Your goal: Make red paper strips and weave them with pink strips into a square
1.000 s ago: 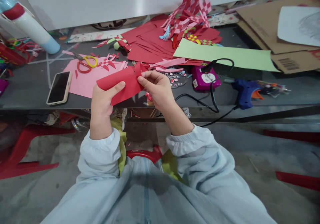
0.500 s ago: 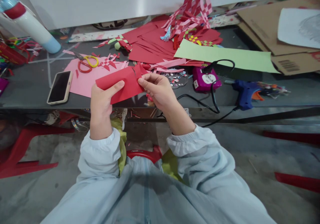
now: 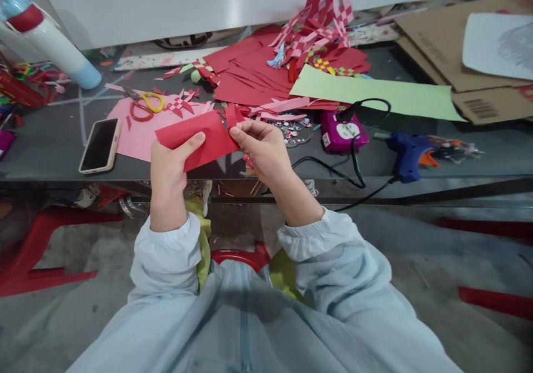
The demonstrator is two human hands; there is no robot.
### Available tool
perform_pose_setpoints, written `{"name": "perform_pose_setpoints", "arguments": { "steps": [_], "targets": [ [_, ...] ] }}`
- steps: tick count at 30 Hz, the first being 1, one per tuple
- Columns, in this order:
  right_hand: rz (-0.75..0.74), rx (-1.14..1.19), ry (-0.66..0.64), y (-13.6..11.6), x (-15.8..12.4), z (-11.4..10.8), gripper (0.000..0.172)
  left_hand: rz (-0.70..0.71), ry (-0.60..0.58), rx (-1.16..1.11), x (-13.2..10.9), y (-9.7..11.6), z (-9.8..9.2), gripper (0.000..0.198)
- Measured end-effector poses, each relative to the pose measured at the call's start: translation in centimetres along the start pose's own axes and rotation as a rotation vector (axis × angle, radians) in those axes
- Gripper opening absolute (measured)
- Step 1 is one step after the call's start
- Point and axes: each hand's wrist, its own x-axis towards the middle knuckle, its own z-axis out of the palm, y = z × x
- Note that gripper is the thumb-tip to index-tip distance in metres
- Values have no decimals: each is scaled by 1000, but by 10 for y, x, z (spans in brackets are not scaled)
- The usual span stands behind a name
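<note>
A folded-looking piece of red paper [image 3: 214, 142] is held above the table's front edge. My left hand [image 3: 169, 167] is closed on its left end, the thumb lying flat across the front and the fingers hidden behind. At its right end, thumb and forefinger of my right hand [image 3: 265, 150] pinch a narrow red paper strip [image 3: 232, 119]. A gap shows between strip and larger piece at the top; lower down, my fingers hide whether they still join. Beneath lies a pink paper sheet [image 3: 137, 140], with red-and-yellow-handled scissors [image 3: 144, 106] on it.
A phone [image 3: 100, 145] lies left, near a bottle [image 3: 54, 40]. Behind are red sheets [image 3: 250, 73], woven paper strips [image 3: 328, 18] and a green paper strip [image 3: 375, 92]. Right are a purple power adapter [image 3: 343, 131], a blue glue gun [image 3: 406, 156], its cable and cardboard [image 3: 437, 45].
The gap between the strip and the larger red piece has widened at the top. My left hand and the larger piece have shifted slightly left; my right hand stays nearly in place.
</note>
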Motion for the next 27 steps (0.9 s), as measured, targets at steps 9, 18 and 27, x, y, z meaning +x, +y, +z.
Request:
{"name": "perform_pose_setpoints", "arguments": {
  "steps": [9, 18, 27],
  "targets": [
    [128, -44, -107, -8, 1, -8, 41, 17, 9, -11, 2, -1, -3, 36],
    [58, -3, -21, -2, 2, -1, 41, 42, 4, 9, 2, 2, 0, 43],
    [112, -37, -92, -5, 1, -3, 40, 74, 19, 0, 4, 2, -2, 45]
  ]
}}
